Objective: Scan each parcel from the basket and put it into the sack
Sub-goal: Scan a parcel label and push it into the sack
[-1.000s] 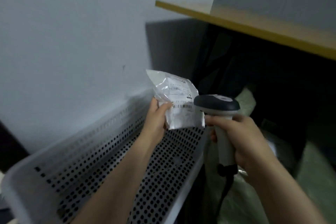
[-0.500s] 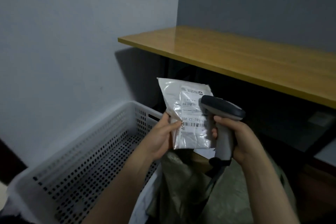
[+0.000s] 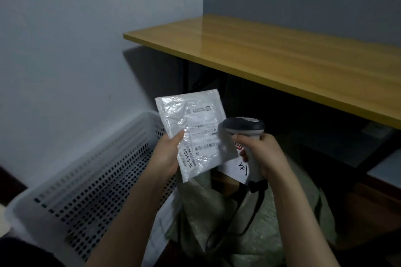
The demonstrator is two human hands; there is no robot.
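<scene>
Left grip [image 3: 167,154] pinches flat silvery plastic parcel [image 3: 195,130], label up, over greenish woven sack [image 3: 217,212]. Right grip [image 3: 267,156] clenches dark handheld scanner [image 3: 243,125] beside label. Judging scan underway, drop pending. White perforated basket [image 3: 86,180] shows no further parcels; likely near the end.

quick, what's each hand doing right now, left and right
Left hand: closed, holding the parcel by its lower left edge.
Right hand: closed, gripping the barcode scanner by its handle.
</scene>
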